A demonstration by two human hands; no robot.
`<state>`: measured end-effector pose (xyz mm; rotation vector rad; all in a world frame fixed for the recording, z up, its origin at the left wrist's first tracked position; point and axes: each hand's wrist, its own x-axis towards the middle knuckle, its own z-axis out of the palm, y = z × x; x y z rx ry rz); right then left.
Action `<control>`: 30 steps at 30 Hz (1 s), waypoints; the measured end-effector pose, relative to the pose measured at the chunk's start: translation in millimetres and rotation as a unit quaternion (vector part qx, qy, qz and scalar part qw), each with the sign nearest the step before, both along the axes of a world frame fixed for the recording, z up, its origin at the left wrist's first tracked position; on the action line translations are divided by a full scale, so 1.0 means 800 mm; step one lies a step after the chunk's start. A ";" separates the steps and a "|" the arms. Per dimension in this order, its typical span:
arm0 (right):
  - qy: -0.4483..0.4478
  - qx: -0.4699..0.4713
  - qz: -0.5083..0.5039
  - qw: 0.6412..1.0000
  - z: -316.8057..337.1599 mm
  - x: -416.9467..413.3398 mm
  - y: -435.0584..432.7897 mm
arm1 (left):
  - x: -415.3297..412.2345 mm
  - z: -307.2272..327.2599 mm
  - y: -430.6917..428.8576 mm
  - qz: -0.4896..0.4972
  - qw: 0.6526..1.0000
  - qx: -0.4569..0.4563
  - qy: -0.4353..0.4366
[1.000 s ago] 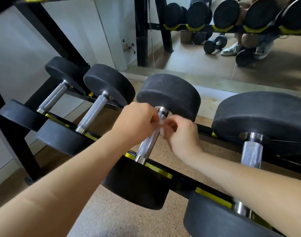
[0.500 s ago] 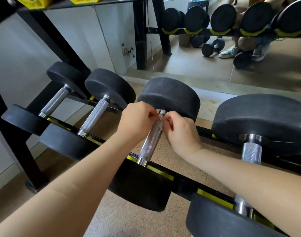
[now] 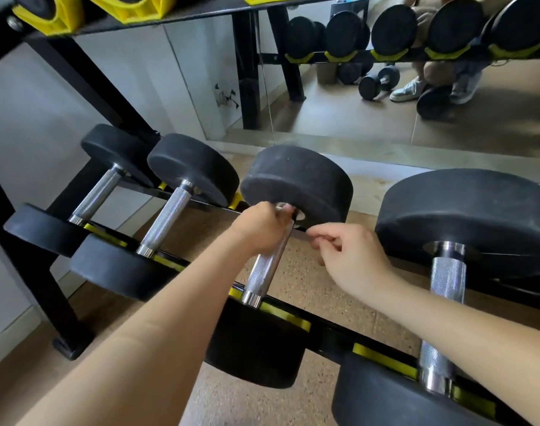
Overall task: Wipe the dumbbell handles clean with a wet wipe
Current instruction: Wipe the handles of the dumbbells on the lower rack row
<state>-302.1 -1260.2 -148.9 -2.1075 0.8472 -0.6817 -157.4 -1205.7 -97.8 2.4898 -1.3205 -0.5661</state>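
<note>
1. the left hand (image 3: 259,229) is curling round the far end of the dumbbell handle (image 3: 264,272), hard against the far rubber head (image 3: 296,179). this dumbbell is lying third from the left on the rack (image 3: 333,330).
2. the right hand (image 3: 348,256) is hovering just beside the handle, thumb and forefinger nipped narrow. i cannot tell whether it is pinching anything.
3. the wet wipe is not showing plainly; it is probably lying hidden under the left fingers.
4. risk: the knurled steel is likely catching thin wet cloth, so a hard twist could be tearing it.
5. risk: fingers are working right at the head, so a rolling dumbbell could be pinching them.
6. risk: the near stretch of knurling is lying bare and could be getting skipped.
7. no brand or lettering is showing legibly; a small dark mark on the wall panel (image 3: 227,98) is showing too small to read.
</note>
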 end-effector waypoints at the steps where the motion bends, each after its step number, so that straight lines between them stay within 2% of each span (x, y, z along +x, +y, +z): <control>1: 0.020 0.030 0.001 0.999 0.001 -0.002 -0.003 | 0.006 0.001 0.001 0.028 0.995 0.002 0.091; 3: 0.037 0.118 0.012 0.992 0.001 -0.002 -0.006 | 0.015 0.006 0.006 0.070 0.950 -0.008 0.304; 4: 0.031 0.163 0.016 0.986 0.000 -0.001 -0.005 | 0.018 0.004 0.007 0.079 0.939 -0.010 0.335; 5: 0.027 0.193 0.017 0.981 0.001 -0.002 -0.006 | 0.017 0.002 0.002 0.071 0.951 -0.007 0.299; 6: 0.026 0.207 0.017 0.978 0.000 -0.002 -0.006 | 0.015 0.001 -0.002 0.043 0.980 0.019 0.191; 7: 0.029 0.210 0.018 0.977 -0.001 -0.001 -0.006 | 0.010 -0.004 -0.006 0.001 0.998 0.060 0.033; 8: 0.031 0.206 0.018 0.978 -0.002 0.000 -0.006 | -0.001 -0.006 -0.010 -0.038 0.986 0.094 -0.135; 9: 0.030 0.197 0.015 0.980 -0.002 0.002 -0.007 | -0.016 -0.008 -0.010 -0.056 0.960 0.110 -0.252; 11: 0.023 0.170 0.011 0.985 -0.005 0.008 -0.009 | -0.040 -0.010 -0.005 -0.048 0.914 0.147 -0.374; 15: -0.024 0.145 -0.001 0.989 -0.010 0.014 -0.012 | -0.063 -0.027 0.007 -0.106 0.848 0.149 -0.498; 16: -0.043 0.156 0.008 0.987 -0.010 0.014 -0.011 | -0.066 -0.027 0.015 -0.126 0.852 0.132 -0.491; 19: -0.077 0.188 0.048 0.978 -0.010 0.013 -0.005 | -0.048 -0.022 0.037 -0.148 0.900 0.082 -0.403; 21: -0.097 0.159 0.044 0.982 -0.010 0.017 -0.003 | -0.033 -0.017 0.042 -0.167 0.923 0.041 -0.344; 23: -0.108 0.084 0.035 0.990 -0.010 0.027 -0.003 | -0.020 -0.008 0.044 -0.153 0.954 -0.032 -0.255; 25: -0.103 -0.006 0.031 0.994 -0.010 0.036 -0.003 | -0.012 0.000 0.045 -0.105 0.968 -0.093 -0.207; 27: -0.097 -0.124 0.032 0.987 -0.012 0.041 -0.006 | -0.009 0.006 0.043 -0.063 0.970 -0.105 -0.212; 29: -0.079 -0.260 0.044 0.961 -0.014 0.042 -0.015 | -0.009 0.008 0.036 -0.040 0.969 -0.099 -0.225; 30: -0.064 -0.297 0.041 0.952 -0.014 0.041 -0.018 | -0.009 0.009 0.033 -0.033 0.967 -0.099 -0.231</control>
